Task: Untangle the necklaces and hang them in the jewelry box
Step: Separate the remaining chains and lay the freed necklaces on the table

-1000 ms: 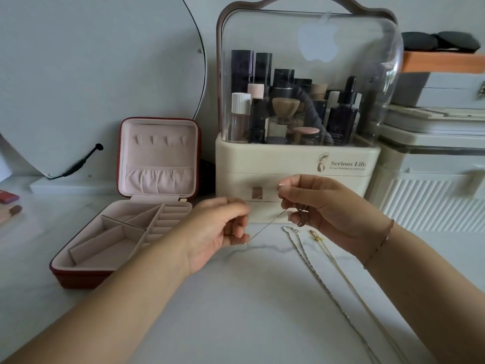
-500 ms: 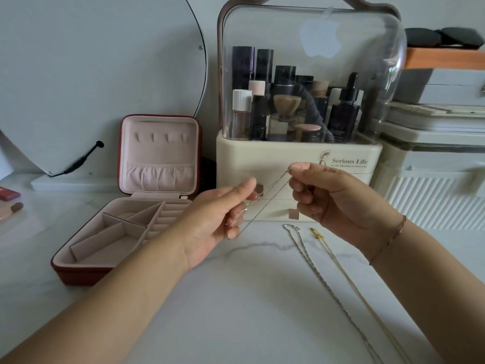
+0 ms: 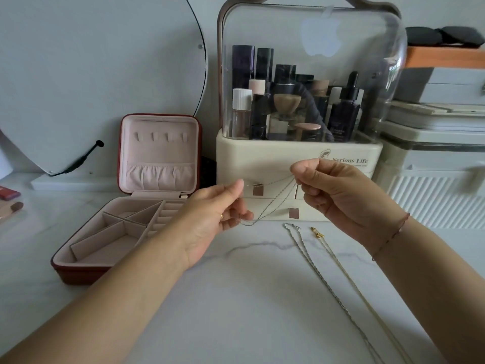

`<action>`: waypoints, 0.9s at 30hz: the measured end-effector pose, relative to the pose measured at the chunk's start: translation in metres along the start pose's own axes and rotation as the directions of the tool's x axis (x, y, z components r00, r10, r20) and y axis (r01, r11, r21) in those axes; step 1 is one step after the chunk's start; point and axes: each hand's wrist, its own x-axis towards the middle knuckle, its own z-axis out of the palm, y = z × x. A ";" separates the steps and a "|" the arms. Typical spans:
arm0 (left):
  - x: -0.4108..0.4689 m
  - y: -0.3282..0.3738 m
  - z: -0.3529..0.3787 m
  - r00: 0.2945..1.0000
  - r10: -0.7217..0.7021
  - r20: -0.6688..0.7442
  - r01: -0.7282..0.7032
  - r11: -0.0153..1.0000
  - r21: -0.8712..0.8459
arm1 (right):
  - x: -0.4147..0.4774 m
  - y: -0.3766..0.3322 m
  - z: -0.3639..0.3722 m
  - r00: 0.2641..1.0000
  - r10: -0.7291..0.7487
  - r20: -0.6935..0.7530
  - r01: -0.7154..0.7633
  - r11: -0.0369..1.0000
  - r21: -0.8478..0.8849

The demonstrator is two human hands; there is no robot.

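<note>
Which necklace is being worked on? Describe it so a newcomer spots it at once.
Start at the cream cosmetics organizer with the clear dome. In front of its drawers, a thin chain stretches between the left hand and right hand. Unlike the silver necklace and gold necklace lying on the table, it is held in the air.
</note>
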 end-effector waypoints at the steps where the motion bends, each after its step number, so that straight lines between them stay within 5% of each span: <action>1: 0.001 0.001 -0.001 1.000 0.008 -0.009 -0.008 1.000 0.011 | 0.000 0.000 0.000 1.000 0.005 0.021 -0.005 1.000 -0.009; 12: 0.004 0.018 -0.008 0.997 0.032 -0.073 -0.052 0.953 -0.297 | -0.004 0.001 -0.002 0.985 0.158 0.068 -0.130 0.943 -0.308; 16: 0.003 0.014 -0.009 0.995 0.015 -0.104 -0.027 0.993 -0.118 | -0.004 0.001 -0.002 0.985 0.166 0.043 -0.139 0.918 -0.371; 27: -0.001 -0.002 0.002 0.998 0.055 -0.015 -0.049 0.961 0.272 | -0.004 0.003 0.004 0.943 0.153 0.297 -0.170 0.985 0.034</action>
